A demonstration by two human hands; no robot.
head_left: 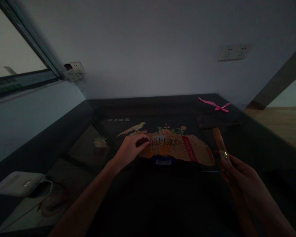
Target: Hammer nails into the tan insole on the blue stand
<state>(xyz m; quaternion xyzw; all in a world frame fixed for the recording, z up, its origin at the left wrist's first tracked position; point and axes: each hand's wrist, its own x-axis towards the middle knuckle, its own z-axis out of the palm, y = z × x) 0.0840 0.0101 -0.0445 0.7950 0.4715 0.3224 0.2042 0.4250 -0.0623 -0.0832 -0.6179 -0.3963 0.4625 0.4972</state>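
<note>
A long brown piece (pixel 199 152), speckled with dark dots and crossed by a red band with writing, lies on the dark table. Several thin dark strokes, like nails, show in a row on it (pixel 164 141). My left hand (pixel 133 144) is at its left end with thumb and fingers pinched together; what they hold, if anything, is too small to make out. On the right, my right hand (pixel 239 171) grips the wooden handle of a hammer (pixel 219 140) with a brass-coloured band. Its dark head blends into the table. Below the brown piece sits a blue packet (pixel 162 160) with a pale label.
A white power bank (pixel 18 182) with a cable lies at the left. At the back right is a pink ribbon (pixel 215 105). The glossy table (pixel 143 105), printed with flowers and a bird, meets a wall with sockets (pixel 235 52). The light is dim.
</note>
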